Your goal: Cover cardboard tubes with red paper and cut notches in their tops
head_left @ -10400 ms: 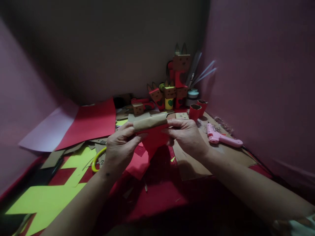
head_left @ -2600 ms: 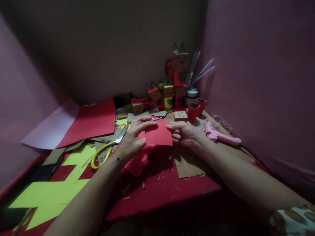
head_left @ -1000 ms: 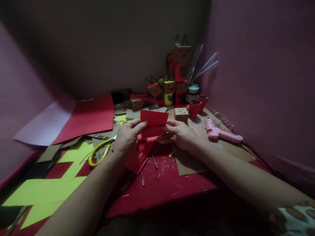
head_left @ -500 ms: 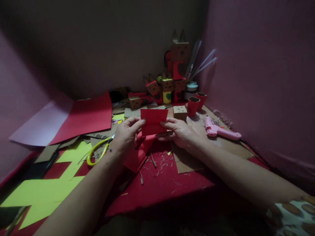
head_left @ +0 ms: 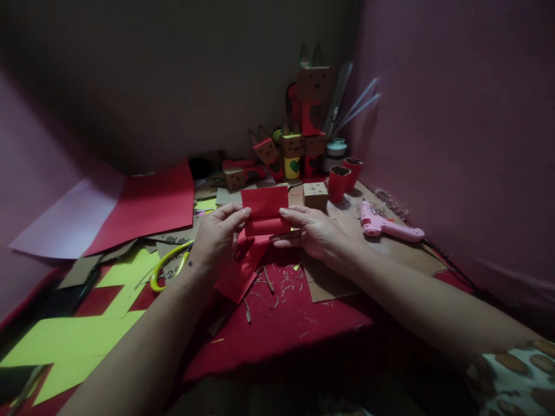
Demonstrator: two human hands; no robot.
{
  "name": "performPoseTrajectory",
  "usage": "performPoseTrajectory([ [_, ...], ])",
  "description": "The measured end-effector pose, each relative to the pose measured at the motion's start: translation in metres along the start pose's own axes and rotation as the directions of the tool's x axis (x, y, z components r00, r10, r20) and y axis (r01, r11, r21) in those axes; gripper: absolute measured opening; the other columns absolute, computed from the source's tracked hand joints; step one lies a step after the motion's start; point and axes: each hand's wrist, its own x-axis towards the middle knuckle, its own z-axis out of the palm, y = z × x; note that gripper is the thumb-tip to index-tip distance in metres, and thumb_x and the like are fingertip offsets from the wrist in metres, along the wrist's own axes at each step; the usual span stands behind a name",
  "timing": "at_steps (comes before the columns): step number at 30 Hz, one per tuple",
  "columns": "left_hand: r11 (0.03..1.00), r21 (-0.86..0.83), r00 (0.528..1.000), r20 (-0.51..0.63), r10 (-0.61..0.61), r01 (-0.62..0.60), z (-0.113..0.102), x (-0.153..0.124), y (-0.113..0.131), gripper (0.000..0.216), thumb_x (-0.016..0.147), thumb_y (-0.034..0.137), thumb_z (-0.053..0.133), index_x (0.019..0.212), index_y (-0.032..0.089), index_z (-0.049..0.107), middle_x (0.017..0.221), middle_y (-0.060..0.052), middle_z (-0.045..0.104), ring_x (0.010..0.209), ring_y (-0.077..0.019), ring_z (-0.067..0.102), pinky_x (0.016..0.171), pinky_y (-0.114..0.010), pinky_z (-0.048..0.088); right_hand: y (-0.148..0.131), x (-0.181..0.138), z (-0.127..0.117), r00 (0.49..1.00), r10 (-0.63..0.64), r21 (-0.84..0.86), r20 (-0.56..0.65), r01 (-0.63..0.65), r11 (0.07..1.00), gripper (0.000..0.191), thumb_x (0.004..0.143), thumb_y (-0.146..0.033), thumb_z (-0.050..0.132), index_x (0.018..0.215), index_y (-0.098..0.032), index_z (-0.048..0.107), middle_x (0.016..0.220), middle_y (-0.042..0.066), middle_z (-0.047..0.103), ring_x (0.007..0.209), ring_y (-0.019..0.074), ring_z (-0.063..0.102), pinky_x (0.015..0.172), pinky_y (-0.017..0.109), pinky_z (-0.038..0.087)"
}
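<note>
A small rectangle of red paper [head_left: 265, 202] is held up between both hands, with a crease or fold running across its lower part. My left hand [head_left: 221, 234] pinches its left edge between thumb and fingers. At the right edge, my right hand [head_left: 310, 231] grips it the same way, its lower fingers stretched beneath. Below the hands lies another red paper piece [head_left: 236, 277] on the red-covered table [head_left: 299, 329]. Yellow-handled scissors [head_left: 158, 274] rest left of my left wrist, their blades hidden by the hand.
Yellow paper cut-outs [head_left: 78, 338] and a large red sheet [head_left: 151, 202] lie left. A pink glue gun [head_left: 385, 224] rests right, near red tubes [head_left: 338, 184] and a cardboard box [head_left: 315, 196]. Cardboard animal figures [head_left: 293, 156] stand behind. Thin scraps litter the tabletop.
The red paper, flatter before, is now bent along a crosswise fold, its lower part curling. Both hands still hold its side edges. The view has shifted slightly.
</note>
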Motion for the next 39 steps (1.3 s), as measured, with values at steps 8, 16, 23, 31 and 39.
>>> performPoseTrajectory([
  [8, 0.993, 0.101, 0.998, -0.013, 0.068, -0.066, -0.007, 0.007, -0.008, 0.017, 0.067, 0.031, 0.075, 0.07, 0.017, 0.067, 0.063, 0.0, 0.061, 0.061, -0.0141, 0.058, 0.061, -0.026, 0.046, 0.0, 0.001, -0.003, 0.998, -0.034, 0.013, 0.059, 0.034, 0.999, 0.01, 0.083, -0.023, 0.065, 0.089, -0.018, 0.058, 0.085, 0.006, 0.068, 0.062, 0.0176, 0.068, 0.058, 0.034, 0.06],
  [16, 0.99, 0.101, 0.995, 0.011, 0.1, -0.101, -0.011, 0.01, -0.013, 0.017, 0.067, 0.03, 0.077, 0.07, 0.016, 0.067, 0.067, -0.001, 0.063, 0.065, -0.0139, 0.059, 0.066, -0.026, 0.047, 0.0, 0.003, -0.004, 0.999, -0.03, -0.033, 0.04, 0.031, 0.999, 0.01, 0.084, -0.025, 0.063, 0.09, -0.02, 0.056, 0.081, 0.005, 0.068, 0.055, 0.0165, 0.067, 0.053, 0.032, 0.059],
  [23, 0.988, 0.115, 0.994, -0.011, 0.106, -0.104, -0.009, 0.008, -0.01, 0.016, 0.064, 0.028, 0.078, 0.068, 0.017, 0.067, 0.066, 0.0, 0.064, 0.064, -0.0131, 0.058, 0.066, -0.025, 0.047, 0.001, 0.001, -0.002, 0.999, -0.044, -0.025, 0.031, 0.045, 0.999, 0.006, 0.086, -0.022, 0.06, 0.089, -0.019, 0.056, 0.082, 0.003, 0.065, 0.055, 0.0144, 0.066, 0.051, 0.029, 0.058],
  [31, 0.985, 0.134, 0.994, 0.0, 0.111, -0.11, -0.009, 0.008, -0.01, 0.014, 0.063, 0.025, 0.079, 0.064, 0.018, 0.066, 0.064, 0.001, 0.064, 0.061, -0.0131, 0.058, 0.065, -0.025, 0.047, 0.003, 0.003, 0.0, 0.998, -0.07, -0.05, 0.0, 0.07, 0.996, 0.014, 0.084, -0.023, 0.063, 0.082, -0.021, 0.05, 0.076, -0.002, 0.057, 0.051, 0.012, 0.063, 0.052, 0.029, 0.056],
  [39, 0.938, 0.324, 0.987, -0.057, 0.153, -0.126, -0.01, 0.005, -0.007, 0.022, 0.065, 0.036, 0.077, 0.066, 0.019, 0.062, 0.065, 0.0, 0.062, 0.059, -0.0144, 0.053, 0.055, -0.026, 0.042, 0.005, -0.001, 0.003, 0.967, -0.255, -0.116, 0.008, 0.254, 0.96, 0.016, 0.081, -0.025, 0.066, 0.079, -0.021, 0.05, 0.073, -0.007, 0.052, 0.055, 0.0087, 0.062, 0.054, 0.024, 0.054],
])
